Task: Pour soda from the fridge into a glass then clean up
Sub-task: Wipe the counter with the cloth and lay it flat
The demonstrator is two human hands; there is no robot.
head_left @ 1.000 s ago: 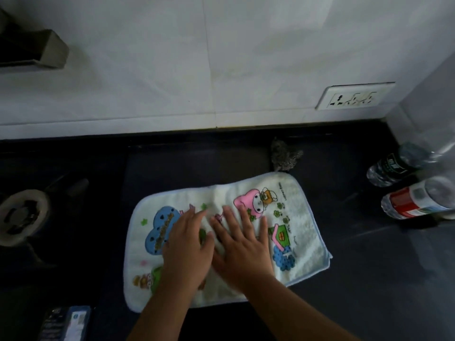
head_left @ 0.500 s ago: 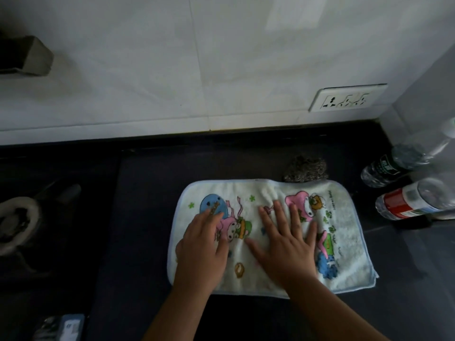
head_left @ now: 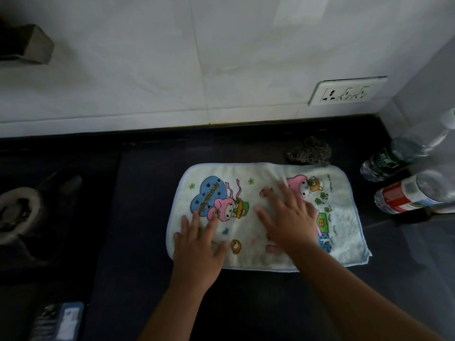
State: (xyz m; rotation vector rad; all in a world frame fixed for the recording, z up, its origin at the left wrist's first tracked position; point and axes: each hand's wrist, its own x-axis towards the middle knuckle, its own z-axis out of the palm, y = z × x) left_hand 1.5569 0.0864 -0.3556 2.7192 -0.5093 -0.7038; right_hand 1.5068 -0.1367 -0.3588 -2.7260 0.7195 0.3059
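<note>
A white cartoon-print cloth [head_left: 261, 183] lies flat on the dark countertop [head_left: 147, 217]. My left hand [head_left: 199, 249] presses its near left part with straight, spread fingers. My right hand [head_left: 290, 220] lies flat on its middle, fingers spread toward the wall. At the right edge lie two clear plastic bottles, one with a green label [head_left: 384, 163] and one with a red label [head_left: 408, 195]. No glass is in view.
A dark scouring pad [head_left: 309, 151] sits just behind the cloth. A stove burner [head_left: 17, 212] is at the left. A blue-and-white packet [head_left: 61, 321] lies near the bottom left. A wall socket [head_left: 344, 91] is on the white tiled wall.
Both hands slid the cloth to the right across the counter, up to the scouring pad. The hands have spread apart on it.
</note>
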